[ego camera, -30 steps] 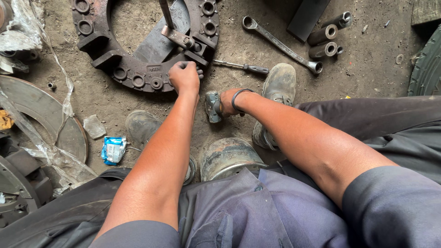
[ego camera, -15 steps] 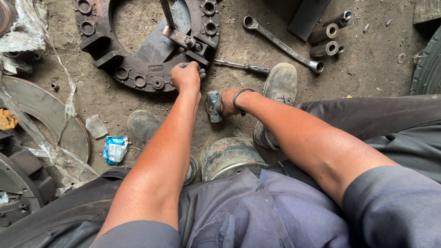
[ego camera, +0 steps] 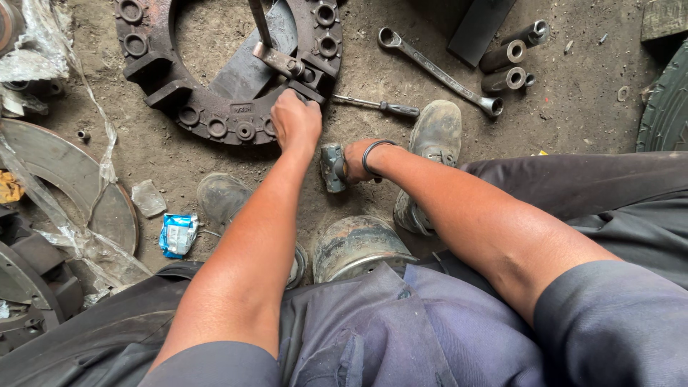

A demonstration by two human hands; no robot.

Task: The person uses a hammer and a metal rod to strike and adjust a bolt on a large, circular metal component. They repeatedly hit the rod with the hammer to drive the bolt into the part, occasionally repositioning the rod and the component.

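A rusty round clutch ring (ego camera: 183, 107) with bolt holes lies on the dirt floor, and a metal lever (ego camera: 276, 61) is fixed across its right side. My left hand (ego camera: 295, 122) rests on the ring's near edge, its fingers curled over the bracket at the lever's end. My right hand (ego camera: 356, 159), a black band on the wrist, grips a small hammer (ego camera: 333, 166) close to its grey head, held low just right of the left hand. The hammer's handle is hidden under the hand.
A screwdriver (ego camera: 380, 106), a long ring spanner (ego camera: 437, 70) and several sockets (ego camera: 510, 66) lie beyond my right shoe (ego camera: 433, 136). A metal drum (ego camera: 355, 247) sits between my legs. Discs (ego camera: 64, 179), plastic wrap and a blue packet (ego camera: 177, 234) lie left; a tyre (ego camera: 666, 107) stands right.
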